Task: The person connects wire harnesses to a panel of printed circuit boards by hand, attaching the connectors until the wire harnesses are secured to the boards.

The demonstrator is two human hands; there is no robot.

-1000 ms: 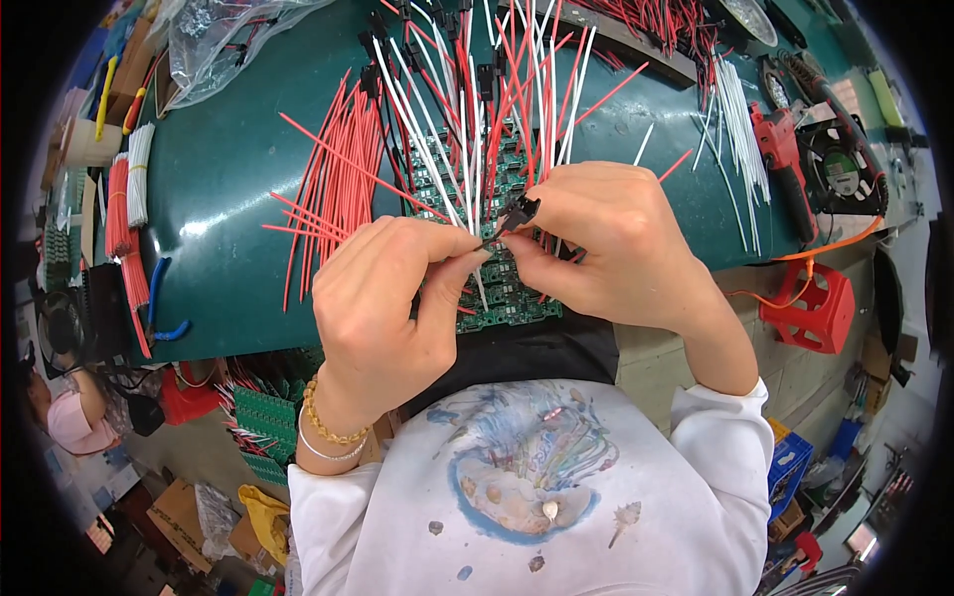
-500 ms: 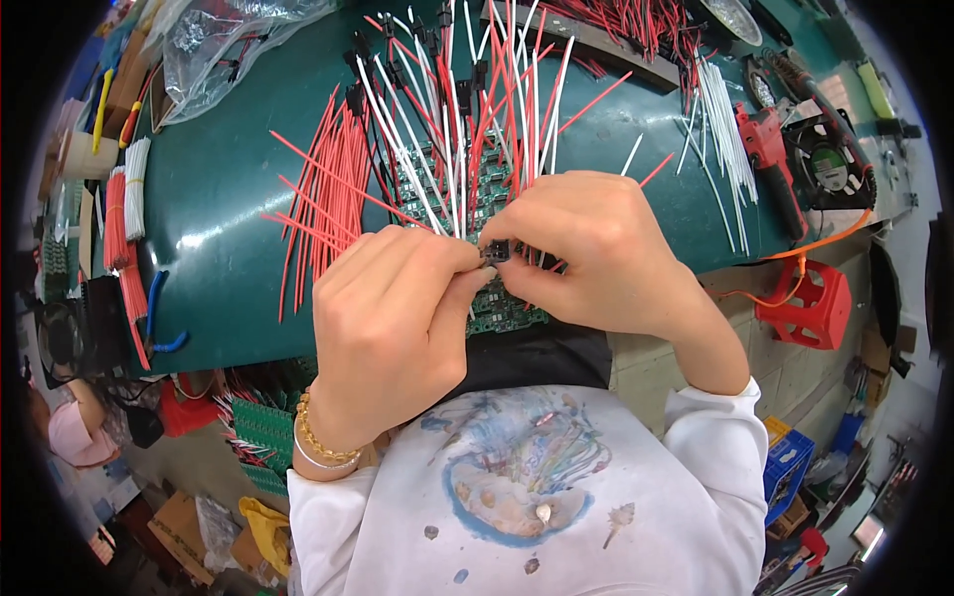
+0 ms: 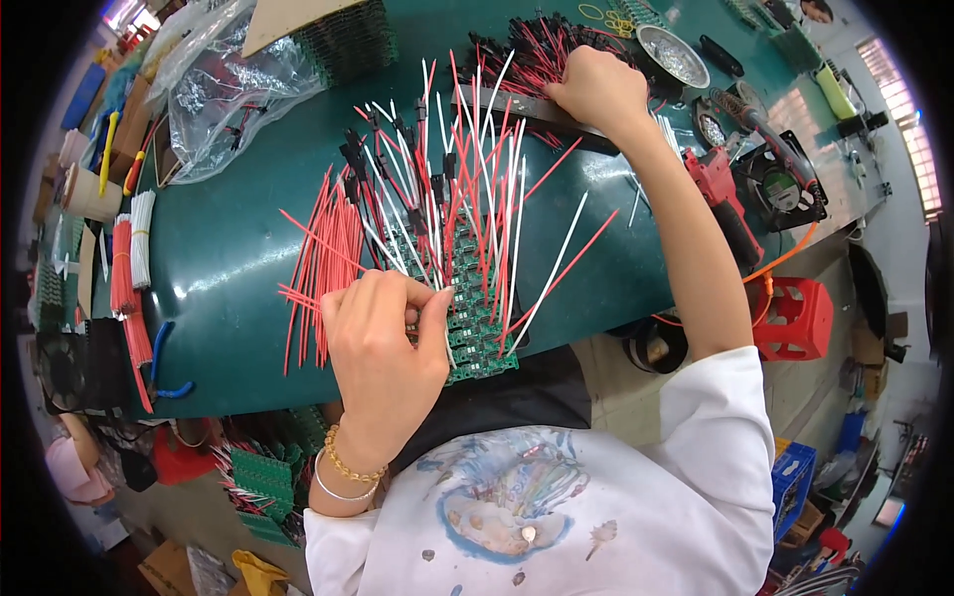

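My left hand (image 3: 386,343) is closed, thumb and forefinger pinched over the left edge of a green circuit board panel (image 3: 481,350); what they hold, if anything, is hidden. Red and white wires (image 3: 512,233) stand up from the panel, and several black connectors (image 3: 355,159) show among them. At the far right, my right hand (image 3: 601,91) is stretched out with curled fingers at a pile of red and black leads (image 3: 522,55). Its fingertips are partly out of sight, so I cannot make out what lies in them.
Loose red wires (image 3: 320,273) lie left of the panel. A dark metal bar (image 3: 497,106) fronts the lead pile. Rightward are a metal bowl (image 3: 674,55), a red-handled tool (image 3: 723,199) and a fan (image 3: 780,184). Blue-handled pliers (image 3: 164,363) rest at the left edge.
My right hand has left the black connector it shared with my left and moved far forward to the lead pile. My left hand stays pinched by the panel. The view has shifted.
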